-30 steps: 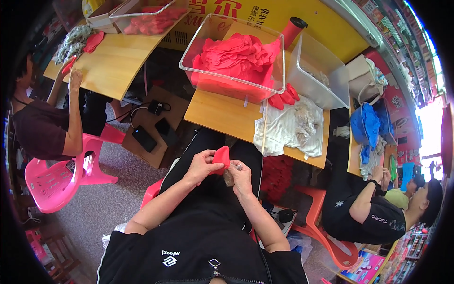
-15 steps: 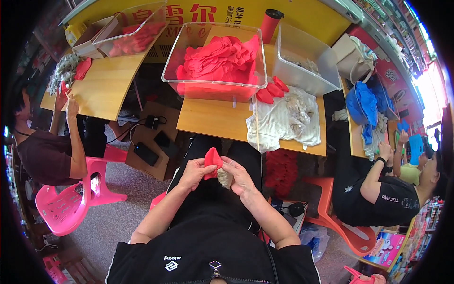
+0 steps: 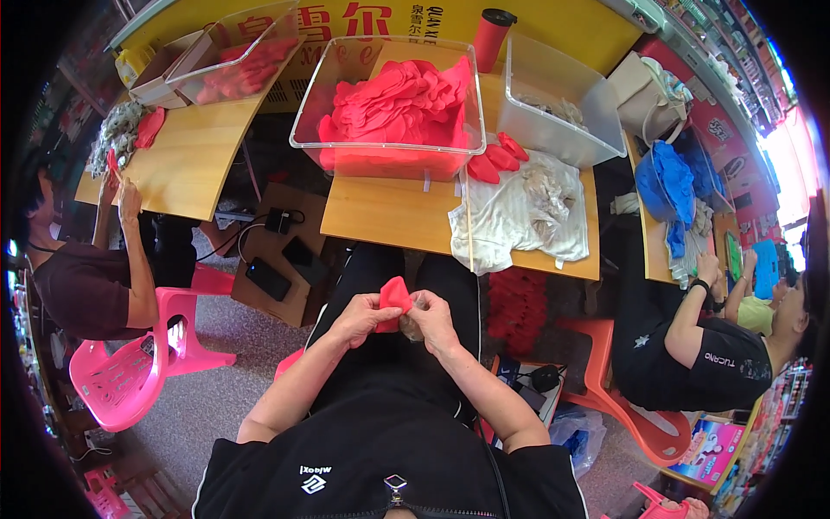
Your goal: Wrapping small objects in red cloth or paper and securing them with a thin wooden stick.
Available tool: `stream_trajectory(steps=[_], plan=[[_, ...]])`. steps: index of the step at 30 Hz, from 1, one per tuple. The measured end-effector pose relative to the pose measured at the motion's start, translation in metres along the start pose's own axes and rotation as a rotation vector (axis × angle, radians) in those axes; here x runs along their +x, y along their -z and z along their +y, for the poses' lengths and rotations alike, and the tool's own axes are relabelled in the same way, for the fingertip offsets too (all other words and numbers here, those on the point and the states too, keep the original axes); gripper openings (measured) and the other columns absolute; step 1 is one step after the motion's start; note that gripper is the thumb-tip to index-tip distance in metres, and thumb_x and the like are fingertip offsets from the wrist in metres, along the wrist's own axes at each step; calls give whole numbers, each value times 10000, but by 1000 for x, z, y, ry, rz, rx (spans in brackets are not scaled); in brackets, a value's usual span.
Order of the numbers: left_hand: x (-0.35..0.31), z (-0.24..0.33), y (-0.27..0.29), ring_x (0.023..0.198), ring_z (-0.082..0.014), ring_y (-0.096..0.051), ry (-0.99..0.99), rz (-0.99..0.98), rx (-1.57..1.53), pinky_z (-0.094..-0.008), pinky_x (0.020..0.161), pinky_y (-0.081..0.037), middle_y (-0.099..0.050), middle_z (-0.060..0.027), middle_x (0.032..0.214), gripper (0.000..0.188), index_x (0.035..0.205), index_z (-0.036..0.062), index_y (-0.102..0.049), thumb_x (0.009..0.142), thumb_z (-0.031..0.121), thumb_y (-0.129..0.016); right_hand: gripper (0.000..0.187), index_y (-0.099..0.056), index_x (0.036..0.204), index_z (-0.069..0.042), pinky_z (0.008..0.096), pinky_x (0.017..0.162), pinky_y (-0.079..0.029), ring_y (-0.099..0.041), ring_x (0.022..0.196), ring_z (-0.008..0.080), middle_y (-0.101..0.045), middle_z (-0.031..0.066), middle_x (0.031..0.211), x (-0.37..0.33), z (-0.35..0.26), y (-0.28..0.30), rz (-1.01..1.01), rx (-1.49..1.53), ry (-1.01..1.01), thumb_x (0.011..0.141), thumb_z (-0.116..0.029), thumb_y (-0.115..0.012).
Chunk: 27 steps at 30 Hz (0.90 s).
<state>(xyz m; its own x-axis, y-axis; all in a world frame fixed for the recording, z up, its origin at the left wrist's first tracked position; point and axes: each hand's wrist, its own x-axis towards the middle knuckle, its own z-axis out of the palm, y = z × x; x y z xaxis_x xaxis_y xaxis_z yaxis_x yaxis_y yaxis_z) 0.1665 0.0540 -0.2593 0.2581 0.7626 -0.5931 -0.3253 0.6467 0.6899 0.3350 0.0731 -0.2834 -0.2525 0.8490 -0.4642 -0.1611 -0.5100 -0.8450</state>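
Over my lap, my left hand [image 3: 358, 320] pinches a small red fabric piece [image 3: 395, 292] between thumb and fingers. My right hand [image 3: 435, 323] is closed on a crumpled beige, thin-looking piece [image 3: 412, 329] pressed against the red one. The two pieces touch, and part of the beige one is hidden behind the red fabric and my fingers. Beyond my hands, a clear plastic bin [image 3: 389, 157] on the wooden table [image 3: 372, 208] holds a heap of similar red pieces [image 3: 393, 104]. Several red pieces [image 3: 497, 160] lie beside it.
A white cloth [image 3: 497, 216] with a crumpled beige bundle [image 3: 549, 197] lies on the table's right. Another clear bin [image 3: 562, 138] and a red tumbler [image 3: 493, 41] stand behind. People work at neighbouring tables on both sides. Phones [image 3: 268, 279] rest on a cardboard box [image 3: 285, 225] below.
The red piece has tilted, its upper tip now blunter and leaning right. My right fingers have closed in nearer to it, covering more of the beige piece.
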Motion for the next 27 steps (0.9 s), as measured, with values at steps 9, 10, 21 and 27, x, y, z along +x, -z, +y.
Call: stream_trajectory(steps=[9, 10, 21, 27], plan=[[0, 0, 5, 620, -102, -617, 120, -8, 192, -219, 518, -506, -658, -50, 783, 204, 927, 0, -648, 828, 160, -726, 52, -588, 852, -20, 247, 585, -434, -512, 657, 75, -557, -7, 732, 6, 20, -6, 155, -338, 115, 822, -49, -619], [1, 0, 6, 620, -102, -617, 120, -7, 188, -219, 518, -506, -658, -50, 783, 204, 927, 0, -648, 828, 160, -726, 52, -588, 852, -20, 247, 585, -434, -512, 657, 75, -557, -7, 732, 6, 19, -7, 153, -341, 113, 822, -49, -619], [1, -5, 9, 811, -98, -622, -61, 52, 155, -242, 696, -508, -653, -41, 906, 267, 1024, 14, -624, 827, 167, -721, 194, -583, 1067, -2, 345, 807, -540, -645, 903, 189, -642, 83, 990, -14, 3, 4, -114, 473, -365, 919, -128, -595], [3, -11, 0, 804, -87, -611, -11, 69, -100, -247, 743, -492, -652, -35, 910, 310, 1010, 28, -624, 944, 325, -567, 147, -593, 1030, -36, 289, 771, -533, -636, 849, 142, -644, 56, 969, -11, 3, -4, 13, 314, -199, 902, -102, -620]])
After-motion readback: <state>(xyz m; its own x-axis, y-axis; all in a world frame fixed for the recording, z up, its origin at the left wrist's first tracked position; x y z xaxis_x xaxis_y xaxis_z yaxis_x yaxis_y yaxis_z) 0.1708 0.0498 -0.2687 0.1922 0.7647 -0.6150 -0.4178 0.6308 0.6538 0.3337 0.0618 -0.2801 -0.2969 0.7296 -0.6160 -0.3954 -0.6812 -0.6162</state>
